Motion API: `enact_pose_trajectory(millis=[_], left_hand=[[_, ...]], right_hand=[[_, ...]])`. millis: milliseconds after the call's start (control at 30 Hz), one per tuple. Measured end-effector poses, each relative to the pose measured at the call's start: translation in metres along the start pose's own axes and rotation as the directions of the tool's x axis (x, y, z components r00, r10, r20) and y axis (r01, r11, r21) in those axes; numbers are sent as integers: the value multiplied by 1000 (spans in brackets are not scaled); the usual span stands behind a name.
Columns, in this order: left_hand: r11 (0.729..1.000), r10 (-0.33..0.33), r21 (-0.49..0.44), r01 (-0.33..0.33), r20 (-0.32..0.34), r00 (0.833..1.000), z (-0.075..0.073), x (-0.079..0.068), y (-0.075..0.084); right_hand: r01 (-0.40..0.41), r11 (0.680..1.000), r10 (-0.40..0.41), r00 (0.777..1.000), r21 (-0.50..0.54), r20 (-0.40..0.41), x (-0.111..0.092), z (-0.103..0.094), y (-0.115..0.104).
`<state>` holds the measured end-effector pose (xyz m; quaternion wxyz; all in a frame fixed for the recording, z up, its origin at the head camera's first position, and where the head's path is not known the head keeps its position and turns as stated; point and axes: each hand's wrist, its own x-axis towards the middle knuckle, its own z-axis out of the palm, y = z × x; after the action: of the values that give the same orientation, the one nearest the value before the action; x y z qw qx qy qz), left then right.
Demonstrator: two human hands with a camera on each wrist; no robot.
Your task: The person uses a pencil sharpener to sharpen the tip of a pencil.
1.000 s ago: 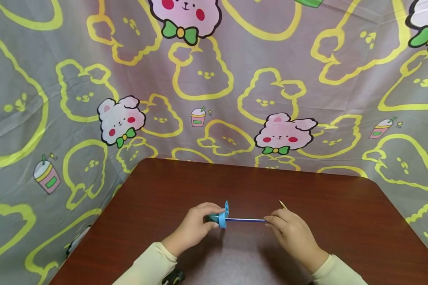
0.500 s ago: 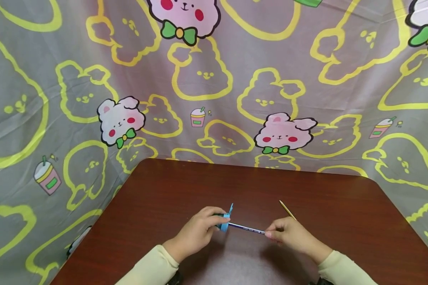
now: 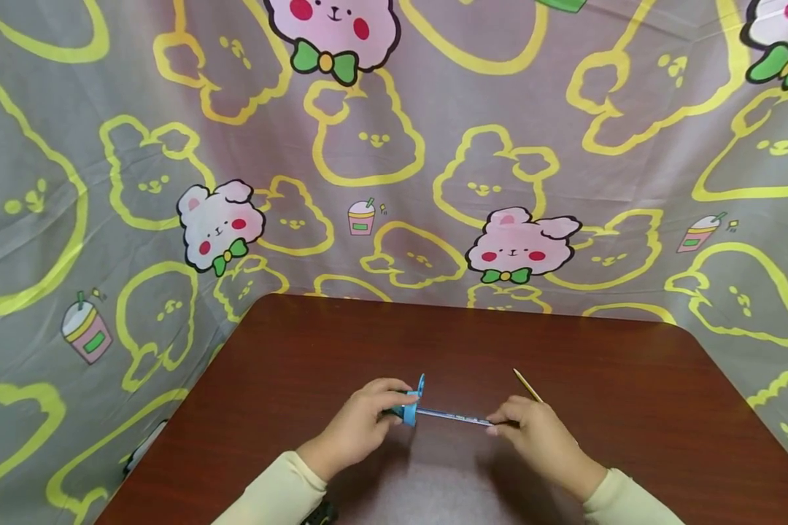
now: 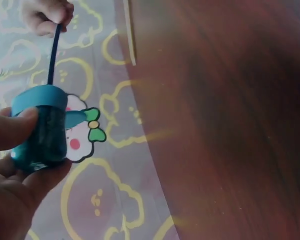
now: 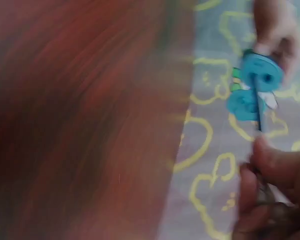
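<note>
My left hand [image 3: 354,423] grips a pencil sharpener [image 4: 42,130] with a dark teal see-through body and light blue top, held sideways above the table. Its round flip lid [image 5: 245,106] hangs open, and two holes show in the top in the right wrist view. A dark blue pencil [image 3: 453,417] with pale markings runs into one hole, its tip hidden inside. The fingers and thumb of my right hand [image 3: 541,441] pinch the pencil's other end. Just behind that hand, a yellowish pencil [image 3: 528,385] lies on the table, partly hidden.
The dark red-brown table [image 3: 341,335] has rounded far corners. A grey curtain [image 3: 394,146] with yellow bear outlines and pink bunnies hangs around its back and sides. Something small and black [image 3: 322,512] shows under the left sleeve.
My right hand turned and shifted on the pencil, dipping toward me and then rising slightly. The pencil tilted with it, still in the sharpener. More of the yellowish pencil shows now.
</note>
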<state>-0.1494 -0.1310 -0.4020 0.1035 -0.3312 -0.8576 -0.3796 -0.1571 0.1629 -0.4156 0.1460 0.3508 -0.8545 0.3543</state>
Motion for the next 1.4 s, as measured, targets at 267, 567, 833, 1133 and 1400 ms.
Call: enact_pose_trajectory(millis=[267,567,833,1133,1400], left_hand=[[962,226,162,-219,-29,974,6,-4,-2],[985,-124,-132,114,-70,990,4,2,0],[996,73,49,-71,-43,996,2,1,0],[970,203,144,-194,-50,978,2,-6,-1],[985,-136,-112,130,-45,990,0,1,-1]], right_hand=[[-551,746,364,807,374,465,2,-12,7],[185,896,-270,948,-403,-166,5,0,-5],[11,998,-10,1000,63,-7,0,0,-3],[-455,815,316,869,360,381,3,-10,-2],[258,822,-387,907,-508,-167,6,2,-7]])
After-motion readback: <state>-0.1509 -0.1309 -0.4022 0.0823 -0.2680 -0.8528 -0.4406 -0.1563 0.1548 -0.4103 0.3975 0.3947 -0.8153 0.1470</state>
